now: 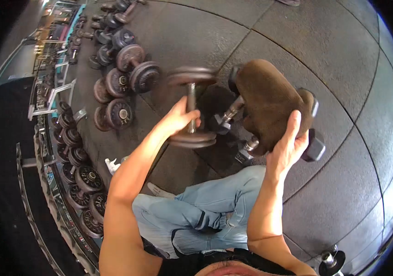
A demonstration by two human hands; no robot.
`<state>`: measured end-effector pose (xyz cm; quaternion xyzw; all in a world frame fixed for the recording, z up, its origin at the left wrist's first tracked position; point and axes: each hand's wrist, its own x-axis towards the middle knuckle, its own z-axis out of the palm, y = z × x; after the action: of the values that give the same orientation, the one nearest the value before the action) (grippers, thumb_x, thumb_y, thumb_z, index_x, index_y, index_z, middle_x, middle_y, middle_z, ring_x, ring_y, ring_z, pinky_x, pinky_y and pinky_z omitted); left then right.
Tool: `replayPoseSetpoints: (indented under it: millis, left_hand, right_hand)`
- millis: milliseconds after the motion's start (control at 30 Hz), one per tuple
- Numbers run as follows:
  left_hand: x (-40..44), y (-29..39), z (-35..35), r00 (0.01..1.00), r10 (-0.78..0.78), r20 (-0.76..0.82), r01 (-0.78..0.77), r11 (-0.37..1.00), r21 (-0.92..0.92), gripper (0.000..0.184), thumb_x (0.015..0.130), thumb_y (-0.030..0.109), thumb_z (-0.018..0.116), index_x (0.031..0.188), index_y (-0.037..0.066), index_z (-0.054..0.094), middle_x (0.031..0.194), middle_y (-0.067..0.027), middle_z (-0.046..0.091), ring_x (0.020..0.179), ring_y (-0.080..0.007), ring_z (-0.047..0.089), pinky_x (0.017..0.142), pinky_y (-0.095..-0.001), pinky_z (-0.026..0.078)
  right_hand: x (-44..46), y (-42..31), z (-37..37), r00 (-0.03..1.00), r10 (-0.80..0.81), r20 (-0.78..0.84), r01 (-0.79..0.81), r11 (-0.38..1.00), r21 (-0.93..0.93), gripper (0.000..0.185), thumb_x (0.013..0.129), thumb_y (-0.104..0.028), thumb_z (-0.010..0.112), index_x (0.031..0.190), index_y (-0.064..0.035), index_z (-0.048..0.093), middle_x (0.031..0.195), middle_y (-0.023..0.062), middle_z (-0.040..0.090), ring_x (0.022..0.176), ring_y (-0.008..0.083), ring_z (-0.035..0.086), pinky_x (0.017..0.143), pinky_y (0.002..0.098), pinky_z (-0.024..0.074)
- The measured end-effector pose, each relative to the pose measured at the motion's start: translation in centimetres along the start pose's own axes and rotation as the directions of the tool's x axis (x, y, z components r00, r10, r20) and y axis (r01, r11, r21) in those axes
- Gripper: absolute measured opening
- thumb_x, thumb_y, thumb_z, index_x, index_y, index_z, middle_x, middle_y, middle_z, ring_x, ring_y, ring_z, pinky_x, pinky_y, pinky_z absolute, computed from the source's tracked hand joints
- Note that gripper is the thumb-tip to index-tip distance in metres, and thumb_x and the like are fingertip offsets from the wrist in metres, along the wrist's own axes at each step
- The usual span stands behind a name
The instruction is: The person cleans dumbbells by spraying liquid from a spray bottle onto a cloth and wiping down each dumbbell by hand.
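Observation:
My left hand (181,117) is closed around the metal handle of a round-plate dumbbell (192,139), which looks slightly blurred and stands out over the dark floor. My right hand (290,146) has its fingers round the lower edge of a brown cloth (270,99). That cloth is draped over hex dumbbells, and its folds hide much of them. Two chrome-handled hex dumbbells (223,123) (244,154) stick out at its left side, and a hex head (314,145) shows at its right.
Round-plate dumbbells (119,113) lie in rows on the floor to the left. Beyond them a rack (54,99) holds more weights. My crossed legs in light jeans (205,188) are below my hands. Another dumbbell (331,261) is at the lower right.

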<state>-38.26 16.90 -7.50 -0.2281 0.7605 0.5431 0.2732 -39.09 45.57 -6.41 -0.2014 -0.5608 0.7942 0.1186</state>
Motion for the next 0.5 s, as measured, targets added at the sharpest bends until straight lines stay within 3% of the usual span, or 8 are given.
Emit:
replayPoseSetpoints:
  millis: [133,200,267,367,400,433,467,500]
  left_hand:
    - [4.9,4.1,-1.1,0.997,0.015,0.074,-0.056,0.804,0.591,0.036,0.094,0.027,0.063,0.107,-0.004,0.05,0.089,-0.0114,0.065,0.079,-0.0161,0.066,0.07,-0.0337,0.052]
    - [5.0,4.1,-1.3,0.997,-0.064,0.031,0.035,0.815,0.578,0.056,0.095,0.044,0.06,0.118,-0.006,0.05,0.103,-0.0195,0.066,0.09,-0.0224,0.067,0.079,-0.0389,0.052]
    - [3.6,4.4,-2.4,0.997,0.072,-0.006,-0.045,0.68,0.732,0.064,0.094,0.051,0.057,0.124,-0.005,0.052,0.113,-0.0231,0.065,0.104,-0.029,0.064,0.089,-0.0426,0.05]
    - [1.0,5.7,-5.9,0.948,0.311,-0.061,-0.195,0.722,0.664,0.051,0.092,0.048,0.061,0.118,0.005,0.062,0.114,-0.0168,0.067,0.106,-0.0279,0.064,0.09,-0.0406,0.051]
    - [0.7,5.5,-7.7,0.896,0.403,-0.185,-0.198,0.737,0.646,0.047,0.091,0.043,0.066,0.117,0.004,0.062,0.112,-0.0156,0.067,0.103,-0.0252,0.066,0.087,-0.0391,0.053]
    - [1.0,4.7,-9.8,0.715,0.63,-0.303,-0.214,0.61,0.763,0.046,0.083,0.04,0.073,0.111,0.004,0.063,0.098,-0.0159,0.07,0.092,-0.0303,0.068,0.081,-0.0408,0.054]
    - [1.9,3.5,-12.0,0.528,0.794,-0.303,-0.181,0.453,0.873,0.05,0.082,0.037,0.074,0.117,0.004,0.059,0.106,-0.017,0.066,0.101,-0.0323,0.064,0.087,-0.0429,0.051]
    - [2.4,3.1,-13.7,0.505,0.808,-0.303,-0.052,0.378,0.924,0.058,0.081,0.037,0.074,0.124,0.005,0.055,0.116,-0.0182,0.06,0.11,-0.035,0.059,0.093,-0.0454,0.048]
  right_hand:
    - [-0.4,-0.5,0.5,1.0,0.008,0.002,-0.008,0.998,0.064,0.044,0.098,-0.027,0.06,0.131,0.0009,0.056,0.127,0.0132,0.062,0.115,0.0235,0.06,0.101,0.0382,0.0467]
    - [-0.8,-0.5,0.7,1.0,0.011,-0.006,-0.01,0.994,0.111,0.042,0.097,-0.025,0.061,0.13,0.001,0.055,0.125,0.0146,0.063,0.113,0.0256,0.062,0.099,0.0382,0.0504]
    - [-1.4,-0.9,1.0,0.997,0.075,0.006,-0.075,0.985,0.158,0.042,0.097,-0.025,0.062,0.13,0.0004,0.056,0.125,0.0146,0.063,0.113,0.0258,0.063,0.097,0.0382,0.052]
    - [-2.7,-1.3,1.2,0.998,0.064,0.004,-0.064,0.989,0.135,0.041,0.096,-0.024,0.062,0.129,-0.0008,0.057,0.125,0.0138,0.063,0.112,0.0259,0.063,0.096,0.0393,0.0533]
    - [-3.0,-1.3,1.4,0.998,0.058,-0.03,-0.054,0.99,0.127,0.041,0.096,-0.024,0.062,0.129,-0.0011,0.057,0.125,0.0137,0.062,0.111,0.026,0.063,0.095,0.0398,0.0537]
    - [-3.3,-1.4,1.5,0.996,0.071,-0.052,-0.066,0.994,0.091,0.043,0.095,-0.026,0.064,0.129,-0.0013,0.057,0.126,0.0135,0.062,0.111,0.0256,0.063,0.094,0.0398,0.0544]
    - [-3.5,-1.3,1.5,0.997,0.068,-0.047,-0.064,0.995,0.079,0.043,0.095,-0.026,0.064,0.129,-0.0013,0.057,0.126,0.0135,0.062,0.111,0.0256,0.063,0.094,0.0398,0.0544]
    - [-3.7,-1.2,1.6,0.996,0.063,-0.065,-0.06,0.997,0.042,0.044,0.094,-0.027,0.066,0.129,-0.0014,0.057,0.126,0.0136,0.062,0.11,0.0258,0.063,0.094,0.0396,0.0547]
